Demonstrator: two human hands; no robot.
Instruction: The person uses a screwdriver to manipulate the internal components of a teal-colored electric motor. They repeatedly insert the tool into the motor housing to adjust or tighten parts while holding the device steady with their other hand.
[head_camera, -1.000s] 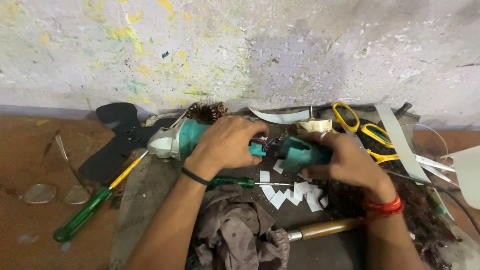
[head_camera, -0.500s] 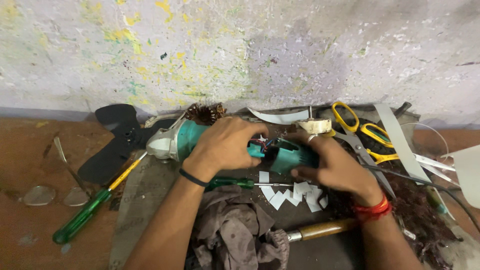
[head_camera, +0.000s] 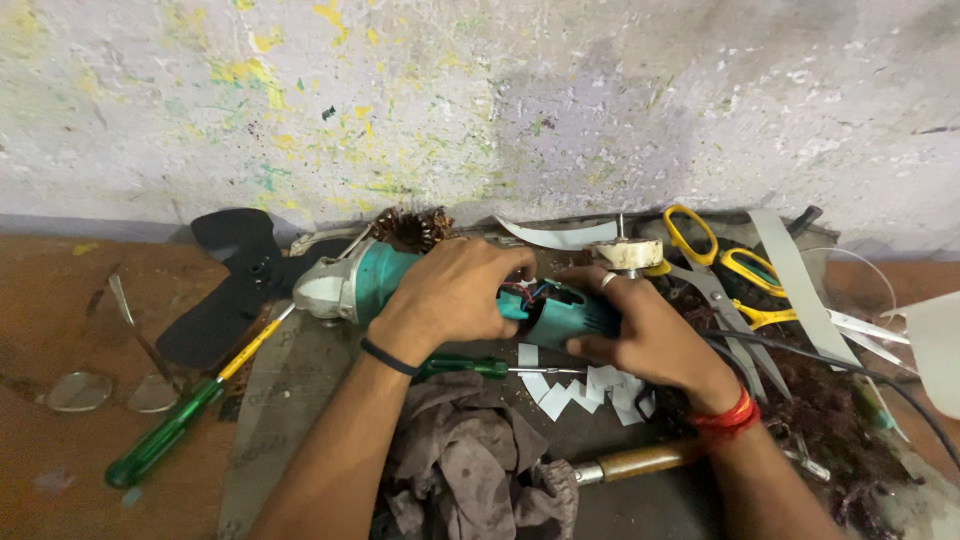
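Note:
A teal and silver angle grinder (head_camera: 385, 282) lies on its side on a dark work mat, head to the left. My left hand (head_camera: 450, 295) is wrapped over the grinder's middle, where red and blue wires show at an opening. My right hand (head_camera: 640, 335) grips the teal rear handle end (head_camera: 570, 315); a ring is on one finger and a red thread on the wrist. A black cable (head_camera: 800, 355) runs off to the right from the handle.
A green-handled screwdriver (head_camera: 170, 430) lies at left and a smaller one (head_camera: 470, 367) under my left wrist. Yellow scissors (head_camera: 720, 265), a black fan blade (head_camera: 225, 290), a copper winding (head_camera: 415, 228), white paper bits (head_camera: 590, 390), a grey rag (head_camera: 470, 470) and a wooden handle (head_camera: 640, 462) surround the grinder.
My right hand has slid left along the grinder's handle, closer to my left hand. The grinder has stayed in about the same place.

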